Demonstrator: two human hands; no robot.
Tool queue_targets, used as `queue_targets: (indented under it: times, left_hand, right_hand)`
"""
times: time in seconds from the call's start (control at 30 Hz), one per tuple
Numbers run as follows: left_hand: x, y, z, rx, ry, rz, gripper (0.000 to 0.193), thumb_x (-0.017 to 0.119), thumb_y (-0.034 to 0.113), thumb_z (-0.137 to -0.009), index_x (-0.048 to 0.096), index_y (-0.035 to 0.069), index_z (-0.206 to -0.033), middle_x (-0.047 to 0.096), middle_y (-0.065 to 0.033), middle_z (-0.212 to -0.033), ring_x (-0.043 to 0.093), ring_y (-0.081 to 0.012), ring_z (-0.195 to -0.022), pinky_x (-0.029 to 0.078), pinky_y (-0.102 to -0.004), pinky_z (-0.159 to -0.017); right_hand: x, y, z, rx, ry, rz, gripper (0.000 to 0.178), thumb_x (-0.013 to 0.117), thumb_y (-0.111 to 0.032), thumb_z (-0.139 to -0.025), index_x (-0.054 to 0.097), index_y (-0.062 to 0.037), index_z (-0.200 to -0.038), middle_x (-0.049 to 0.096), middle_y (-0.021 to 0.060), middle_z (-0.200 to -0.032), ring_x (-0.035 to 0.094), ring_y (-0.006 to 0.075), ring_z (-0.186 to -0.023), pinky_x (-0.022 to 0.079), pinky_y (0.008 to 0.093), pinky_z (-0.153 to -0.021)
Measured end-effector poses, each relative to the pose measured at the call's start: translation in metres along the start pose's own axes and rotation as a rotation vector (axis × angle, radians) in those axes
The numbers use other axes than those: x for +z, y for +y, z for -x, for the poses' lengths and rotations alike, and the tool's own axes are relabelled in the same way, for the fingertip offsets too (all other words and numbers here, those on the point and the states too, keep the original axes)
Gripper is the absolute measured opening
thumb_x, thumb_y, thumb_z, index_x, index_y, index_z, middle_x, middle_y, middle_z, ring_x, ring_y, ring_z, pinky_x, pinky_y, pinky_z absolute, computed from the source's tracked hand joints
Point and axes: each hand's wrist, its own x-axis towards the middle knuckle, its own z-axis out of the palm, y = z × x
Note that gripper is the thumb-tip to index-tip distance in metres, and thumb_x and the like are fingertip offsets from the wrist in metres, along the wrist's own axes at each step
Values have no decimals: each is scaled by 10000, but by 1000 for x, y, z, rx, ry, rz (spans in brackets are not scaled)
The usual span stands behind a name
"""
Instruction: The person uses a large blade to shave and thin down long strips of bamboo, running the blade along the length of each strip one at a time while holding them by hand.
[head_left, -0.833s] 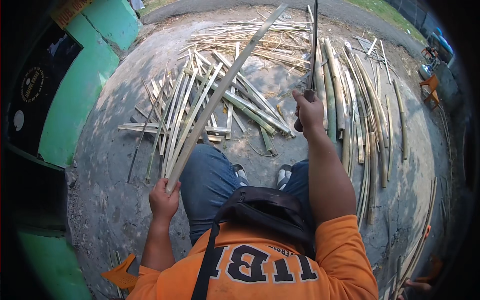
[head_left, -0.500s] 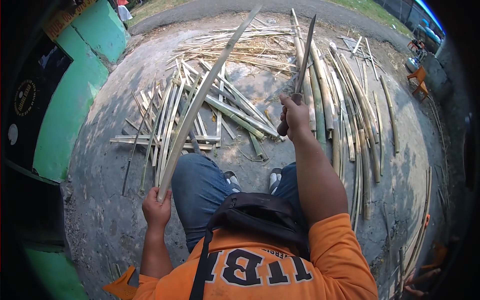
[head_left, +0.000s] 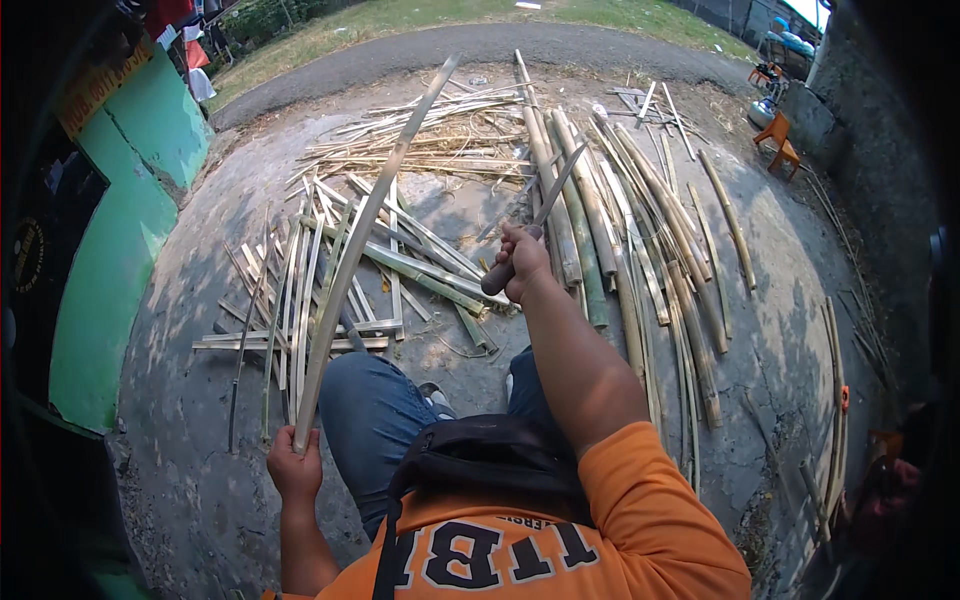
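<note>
My left hand (head_left: 294,466), low beside my left knee, is closed round the near end of a long split bamboo strip (head_left: 345,265). The strip slants up and away to the right, its far end raised over the piles. In front of my knees my right hand (head_left: 522,264) grips the brown handle of a machete (head_left: 560,187). Its blade points up and to the right, apart from the strip. Beneath the strip lies a loose heap of split bamboo pieces (head_left: 440,272) on the grey concrete ground.
Long bamboo poles (head_left: 586,205) lie ahead to the right. Thin bamboo strips (head_left: 420,150) are heaped farther off, before a road (head_left: 480,50). A green wall (head_left: 100,290) stands at the left. An orange chair (head_left: 777,143) is at the far right.
My right hand has moved left and slightly down, and the machete blade has tipped lower toward the right. The left hand, still on the strip, sits lower in the picture. The view has shifted.
</note>
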Motion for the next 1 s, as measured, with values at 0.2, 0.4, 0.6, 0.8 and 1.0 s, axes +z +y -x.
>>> queue_targets:
  times: [0.2,0.4,0.6,0.8,1.0]
  left_hand:
    - [-5,-4,-6,-38,-19,-9,270,816,231,-919,654,17,-945,680,-177,-809,654,-375,-718,504,-447,-677]
    - [-6,3,-7,-61,-22,31,279,820,228,-917,652,8,-951,673,-179,-813,648,-369,-732,501,-443,-687]
    - [-10,11,-9,-31,13,39,278,827,224,-909,654,9,-946,669,-175,-801,641,-368,-721,500,-448,-685]
    - [-15,32,-21,-28,-13,18,282,836,227,-899,657,15,-948,671,-164,-799,642,-364,-721,499,-447,-677]
    - [2,49,-30,-16,-43,87,278,840,231,-897,660,25,-944,667,-154,-768,644,-335,-673,504,-432,-652]
  right_hand:
    - [2,7,3,30,3,72,191,712,-220,-988,575,-132,-889,480,-56,-686,469,84,-571,405,246,-551]
    - [5,14,7,-12,-79,170,249,761,-203,-950,558,-130,-825,515,-18,-680,486,126,-561,428,319,-554]
    - [0,23,2,-53,-66,277,241,777,-189,-937,580,-103,-827,531,-8,-689,496,126,-559,459,325,-554]
    - [1,31,-3,-86,-85,342,187,798,-165,-906,634,-77,-891,567,3,-711,514,128,-566,455,316,-539]
    - [9,23,21,-97,-199,367,213,782,-196,-931,595,-96,-945,587,24,-759,523,143,-576,465,328,-555]
